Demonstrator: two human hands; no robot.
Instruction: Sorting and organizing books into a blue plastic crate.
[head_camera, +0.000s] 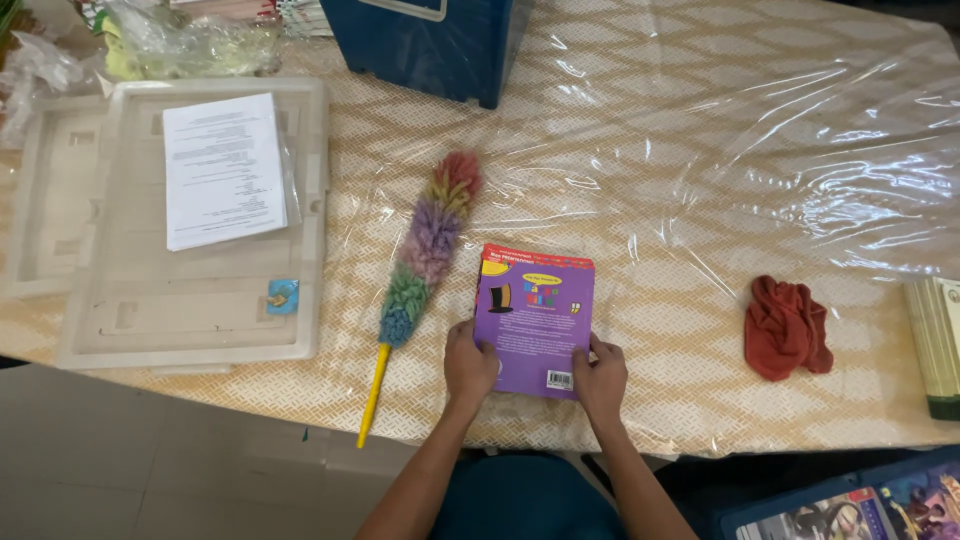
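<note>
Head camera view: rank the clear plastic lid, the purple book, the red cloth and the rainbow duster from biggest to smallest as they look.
1. Clear plastic lid, largest by far.
2. Purple book, held at its near corners by the left hand and right hand.
3. Rainbow duster: longer than the book but thinner, so this placing is unsure.
4. Red cloth, smallest.

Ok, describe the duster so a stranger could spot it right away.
On the plastic-covered table, look just left of the purple book that both hands hold. The duster lies there at a slant: fluffy rainbow head, thin yellow handle sticking out over the near edge.
</note>
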